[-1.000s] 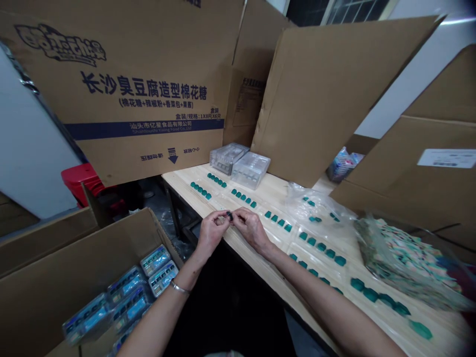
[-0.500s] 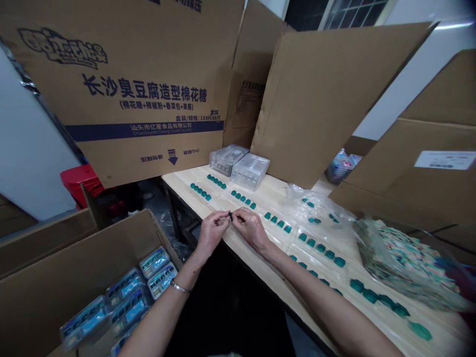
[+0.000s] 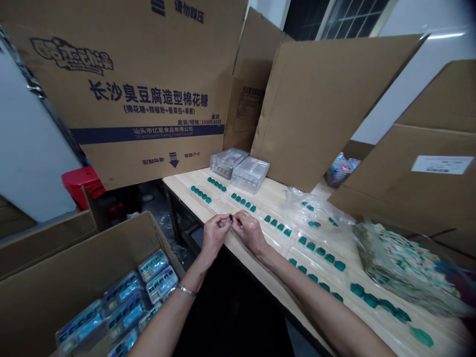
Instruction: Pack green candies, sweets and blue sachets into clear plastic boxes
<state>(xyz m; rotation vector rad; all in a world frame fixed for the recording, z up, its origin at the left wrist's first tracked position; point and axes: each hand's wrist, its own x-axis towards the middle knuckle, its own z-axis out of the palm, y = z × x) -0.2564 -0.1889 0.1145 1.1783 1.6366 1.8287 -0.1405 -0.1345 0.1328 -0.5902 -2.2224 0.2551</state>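
Observation:
At the near edge of the table, my left hand (image 3: 215, 233) and my right hand (image 3: 248, 229) meet fingertip to fingertip. Between them they pinch a small dark piece (image 3: 231, 218), too small to name with certainty. Just beyond my hands, clear plastic trays lie on the wooden table (image 3: 178, 191), holding rows of small green pieces. One such row of green pieces (image 3: 243, 202) sits behind my fingers, and another row (image 3: 322, 252) lies to the right. My right forearm covers part of a nearer row.
Clear plastic boxes (image 3: 250, 174) are stacked at the table's back. A thin plastic bag (image 3: 297, 203) with green pieces and a bag of many small packets (image 3: 405, 267) lie right. Below left, an open carton (image 3: 89, 263) holds packed blue boxes (image 3: 161, 282). Large cardboard (image 3: 148, 59) stands behind.
The view has shifted slightly. Both hands stay together at the table edge, and the dark piece between the fingertips shows a little more now.

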